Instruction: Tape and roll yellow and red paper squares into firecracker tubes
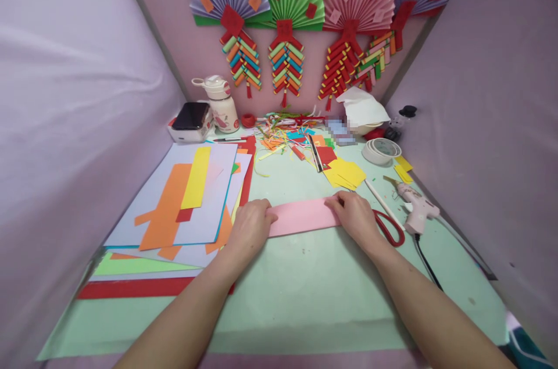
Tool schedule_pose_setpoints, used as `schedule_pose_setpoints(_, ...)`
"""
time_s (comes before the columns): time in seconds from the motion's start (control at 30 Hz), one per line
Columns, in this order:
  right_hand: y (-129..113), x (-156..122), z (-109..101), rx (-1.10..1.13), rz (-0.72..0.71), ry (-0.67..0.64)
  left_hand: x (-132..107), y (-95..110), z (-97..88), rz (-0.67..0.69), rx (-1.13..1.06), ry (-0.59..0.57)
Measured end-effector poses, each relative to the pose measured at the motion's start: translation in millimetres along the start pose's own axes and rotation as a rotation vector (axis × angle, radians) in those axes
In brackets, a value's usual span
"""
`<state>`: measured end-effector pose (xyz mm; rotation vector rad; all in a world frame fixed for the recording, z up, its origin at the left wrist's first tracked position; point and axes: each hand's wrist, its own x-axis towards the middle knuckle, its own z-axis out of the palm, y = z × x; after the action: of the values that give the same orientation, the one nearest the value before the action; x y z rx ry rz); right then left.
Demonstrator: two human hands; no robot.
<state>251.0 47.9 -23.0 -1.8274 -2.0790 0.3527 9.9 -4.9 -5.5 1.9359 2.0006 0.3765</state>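
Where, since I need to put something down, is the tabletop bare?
Mostly on the tabletop between the left forearm and right forearm, nearer than the pink paper. A smaller patch lies beyond it, between paper stack and yellow sheets. Crowded: the back, with scraps; the right, with tape and the glue gun.

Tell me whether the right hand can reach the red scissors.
Probably yes: the red scissors lie right beside the right hand, nothing visibly between them, though it would first need to release the pink paper.
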Motion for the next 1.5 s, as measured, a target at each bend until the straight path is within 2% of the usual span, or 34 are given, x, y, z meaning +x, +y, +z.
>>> schedule_pose_setpoints(0.17,-7,-1,-2,-0.134,-0.036,0.021,1,2,-0.7,-0.016,0.058,-0.012)
schedule_pose_setpoints(0.5,-9,-1,0,-0.219,-0.058,0.022,4,3,-0.5,-0.037,0.110,-0.026)
schedule_pose_setpoints(0.57,-9,-2,-1,-0.231,-0.066,0.036,4,2,1.6,-0.045,0.105,0.009)
schedule_pose_setpoints(0.63,-8,-2,0,-0.240,-0.081,0.104,3,2,4.0,-0.028,0.122,0.096)
schedule_pose_setpoints(0.73,-6,-2,3,-0.222,-0.181,0.167,1,2,6.9,0.113,0.130,0.197)
schedule_pose_setpoints(0.87,-5,-3,8,-0.156,-0.400,-0.010,1,6,8.2,0.333,0.017,0.039)
schedule_pose_setpoints(0.97,-6,-6,3,-0.174,-0.479,-0.086,-2,10,6.9,0.358,0.038,-0.060)
schedule_pose_setpoints(1.1,-16,-15,-11,-0.270,-0.499,-0.127,-10,13,4.5,0.380,0.137,-0.116)
schedule_pose_setpoints(1.3,-26,-35,-15,-0.346,-0.476,-0.125,-18,12,10.2,0.496,0.224,-0.080)
schedule_pose_setpoints(1.5,-15,-46,0,-0.341,-0.441,-0.085,-21,1,26.3,0.479,0.225,-0.047)
